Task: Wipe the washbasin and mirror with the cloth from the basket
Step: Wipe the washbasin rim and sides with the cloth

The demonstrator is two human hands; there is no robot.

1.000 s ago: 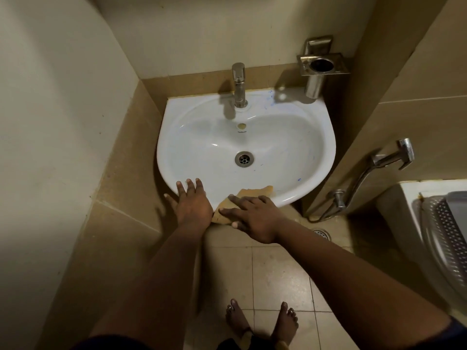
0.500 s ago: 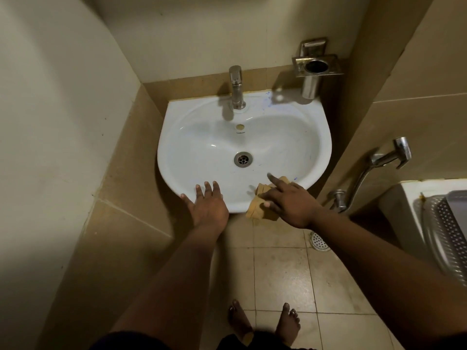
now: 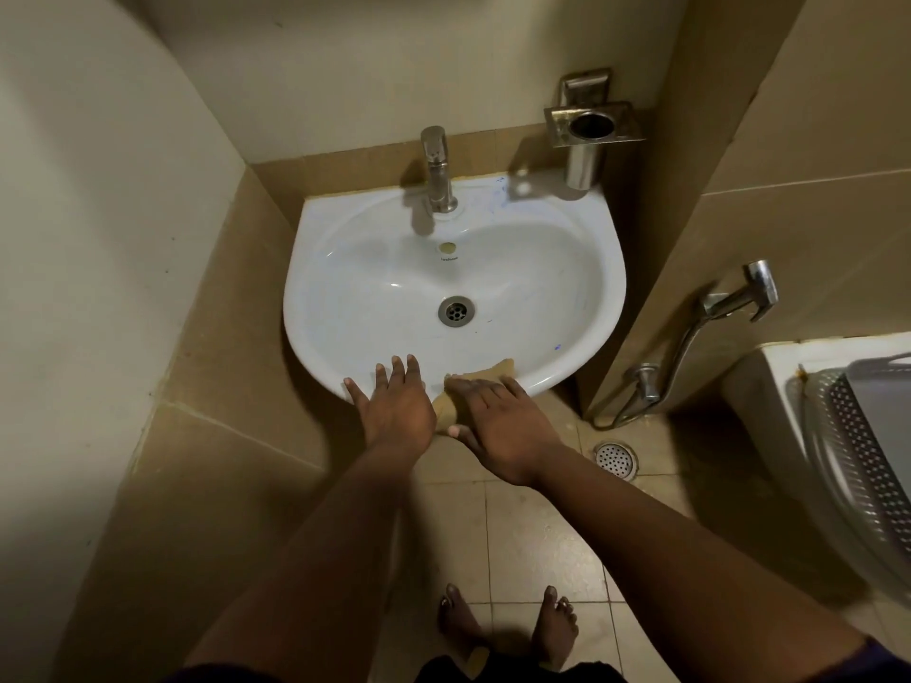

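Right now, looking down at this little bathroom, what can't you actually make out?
- Mirror: not in the head view; it would lie above the top edge.
- Cloth: mostly hidden under the right hand, which presses it on the washbasin front rim.
- Rim beneath the left hand: covered by the flat palm.
- Basket: cut off by the right edge; contents unseen.
- Lettering under the overflow hole: too small to read.

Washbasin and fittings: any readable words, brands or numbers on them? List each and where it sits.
Small dark mark on the washbasin, just below the overflow hole: probably a brand name, too small and blurred to read.
Tap: no lettering visible.
Wall-mounted steel holder: no lettering visible.
Cloth under the right hand: no print visible.
Nothing else carries readable text.
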